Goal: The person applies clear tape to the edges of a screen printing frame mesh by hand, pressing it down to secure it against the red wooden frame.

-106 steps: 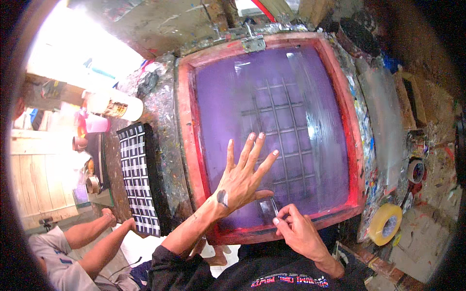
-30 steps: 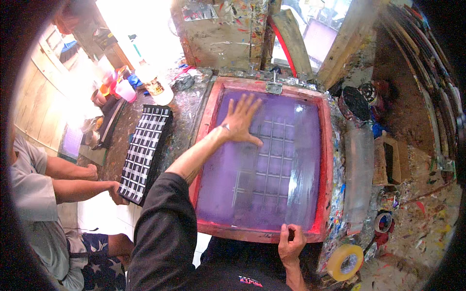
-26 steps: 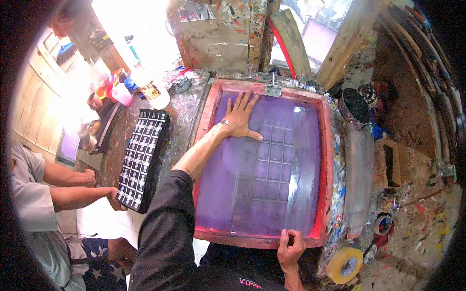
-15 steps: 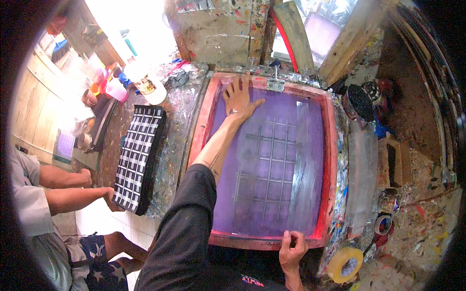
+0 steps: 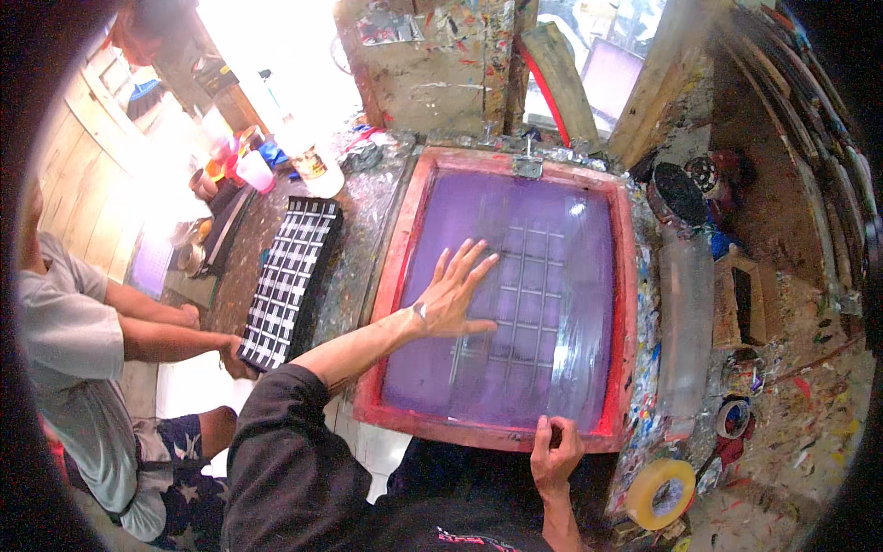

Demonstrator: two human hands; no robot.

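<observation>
A screen printing frame (image 5: 372, 405) with red-stained wooden rails lies in front of me. Its purple mesh (image 5: 441, 368) carries a pattern of crossing lines. Flat over the middle-left of the mesh is my left hand (image 5: 451, 293), its fingers spread and nothing in it; contact with the mesh is hard to judge. At the frame's near rail, toward the right corner, my right hand (image 5: 557, 453) is closed with thumb and forefinger at the rail's edge. A metal hinge clamp (image 5: 527, 166) sits on the far rail.
On the left, another person's hand (image 5: 237, 357) touches a black-and-white checked panel (image 5: 292, 281). A white bucket (image 5: 320, 175) and colored cups (image 5: 255, 172) stand behind it. A roll of clear tape (image 5: 659, 494) and a cardboard box (image 5: 740, 299) are at right.
My left hand has slid from the far left corner of the mesh toward its middle, nearer to me. My right hand stays at the near rail. The view has shifted slightly.
</observation>
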